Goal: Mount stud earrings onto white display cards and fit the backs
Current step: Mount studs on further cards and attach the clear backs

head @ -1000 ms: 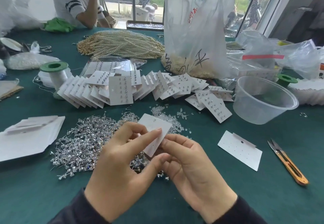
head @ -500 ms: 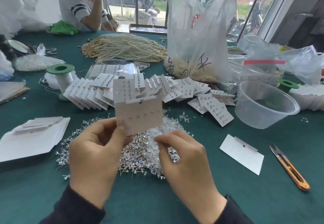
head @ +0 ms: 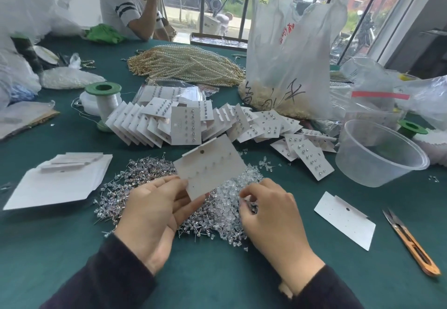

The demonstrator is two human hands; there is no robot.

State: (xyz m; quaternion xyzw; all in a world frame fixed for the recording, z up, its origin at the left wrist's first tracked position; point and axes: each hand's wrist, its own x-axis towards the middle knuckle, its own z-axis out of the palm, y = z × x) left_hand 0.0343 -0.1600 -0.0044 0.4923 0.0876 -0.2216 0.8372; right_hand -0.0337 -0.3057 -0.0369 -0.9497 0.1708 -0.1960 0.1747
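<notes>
Head view. My left hand (head: 154, 214) pinches a white card (head: 210, 167) by its lower corner, thumb on the near face and fingers behind; the card tilts up toward 1 o'clock, its back to me, so the row of post holes is within reach. My right hand (head: 271, 214) curls over the clear backs (head: 227, 202) at 3 o'clock of the left hand, thumb and forefinger pressed together in the pile — whether a back is between them I cannot tell. The loose studs (head: 142, 173) lie at 10 o'clock, touching the backs, so both supplies sit directly under the hands. Finished cards (head: 186, 124) fan out at 12 o'clock, a blank card (head: 344, 219) waits at 3 o'clock, and the snips (head: 411, 243) lie beyond it — clear of the work.
</notes>
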